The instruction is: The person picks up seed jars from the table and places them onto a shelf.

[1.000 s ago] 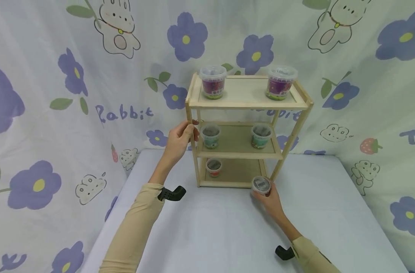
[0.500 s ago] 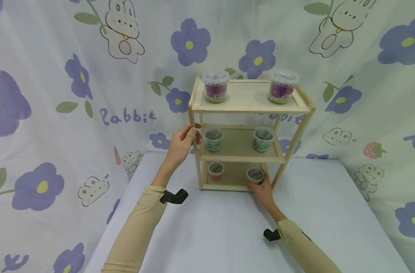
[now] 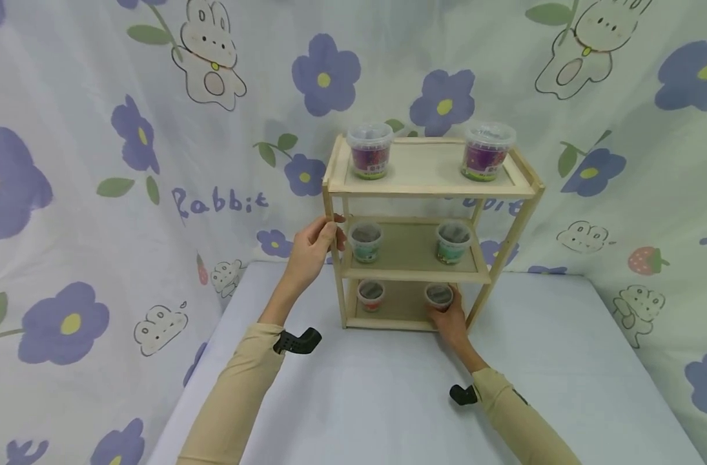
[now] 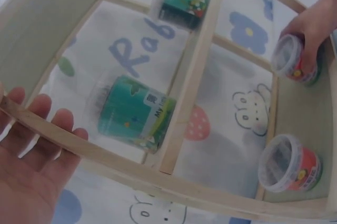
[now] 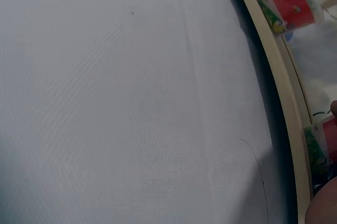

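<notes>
A three-tier wooden shelf stands on the white-covered table. My left hand grips its left front post, and the left wrist view shows the fingers hooked round that wood. On the bottom tier, at the right, my right hand holds a small clear-lidded plastic tub upright. Its label shows red in the right wrist view, where most of the hand is out of frame. A matching red-labelled tub sits at the left of the same tier.
Two green-labelled tubs stand on the middle tier, one left and one right. Larger purple-labelled tubs occupy the top, left and right. A patterned curtain hangs close behind. White tabletop extends in front.
My right hand has carried the small tub left and back from the shelf's front right corner onto the bottom tier. My left hand keeps its grip on the post.
</notes>
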`<action>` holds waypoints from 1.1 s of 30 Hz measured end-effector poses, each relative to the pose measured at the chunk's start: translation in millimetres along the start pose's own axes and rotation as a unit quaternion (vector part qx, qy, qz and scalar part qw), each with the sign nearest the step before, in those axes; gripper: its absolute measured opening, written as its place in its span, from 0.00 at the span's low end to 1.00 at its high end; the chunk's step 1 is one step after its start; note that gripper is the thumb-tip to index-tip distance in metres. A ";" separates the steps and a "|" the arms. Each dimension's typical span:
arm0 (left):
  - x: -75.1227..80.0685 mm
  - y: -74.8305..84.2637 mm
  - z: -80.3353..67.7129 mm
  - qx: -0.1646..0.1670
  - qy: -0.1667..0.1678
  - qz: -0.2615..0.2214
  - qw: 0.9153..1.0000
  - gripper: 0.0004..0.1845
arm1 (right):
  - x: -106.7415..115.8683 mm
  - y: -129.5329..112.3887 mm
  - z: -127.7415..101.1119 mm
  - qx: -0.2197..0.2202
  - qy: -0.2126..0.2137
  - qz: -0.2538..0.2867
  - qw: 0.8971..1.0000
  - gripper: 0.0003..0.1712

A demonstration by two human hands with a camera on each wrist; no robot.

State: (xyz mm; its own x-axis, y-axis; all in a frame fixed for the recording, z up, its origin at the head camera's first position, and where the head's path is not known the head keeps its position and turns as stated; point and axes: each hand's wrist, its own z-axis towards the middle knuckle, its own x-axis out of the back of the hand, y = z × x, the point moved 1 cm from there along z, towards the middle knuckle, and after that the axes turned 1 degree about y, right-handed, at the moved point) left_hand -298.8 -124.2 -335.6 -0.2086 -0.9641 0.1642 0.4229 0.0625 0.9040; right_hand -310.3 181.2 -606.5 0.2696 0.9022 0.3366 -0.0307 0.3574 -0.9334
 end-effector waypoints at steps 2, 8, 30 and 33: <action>0.5 1.7 0.4 -0.004 0.000 0.002 1.000 0.17 | 0.3 -1.7 1.6 -0.002 -0.004 -0.003 1.000 0.47; 2.0 4.7 2.8 -0.014 0.002 0.002 1.000 0.17 | -1.0 -9.6 6.3 -0.007 -0.006 0.000 1.000 0.46; -1.8 1.4 0.4 -0.006 0.000 -0.004 1.000 0.16 | 5.2 -9.0 -5.9 -0.014 -0.003 0.000 1.000 0.49; -1.7 1.2 -0.8 -0.006 0.002 -0.003 1.000 0.17 | 5.9 -7.7 -9.1 -0.010 0.006 0.008 1.000 0.49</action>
State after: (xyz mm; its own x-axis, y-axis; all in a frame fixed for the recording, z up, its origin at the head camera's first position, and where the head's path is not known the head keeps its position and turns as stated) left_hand -297.3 -122.7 -335.1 -0.2076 -0.9656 0.1562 0.4325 0.0526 0.9001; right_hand -299.7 181.6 -598.4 0.2808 0.9047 0.3205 -0.0151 0.3381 -0.9410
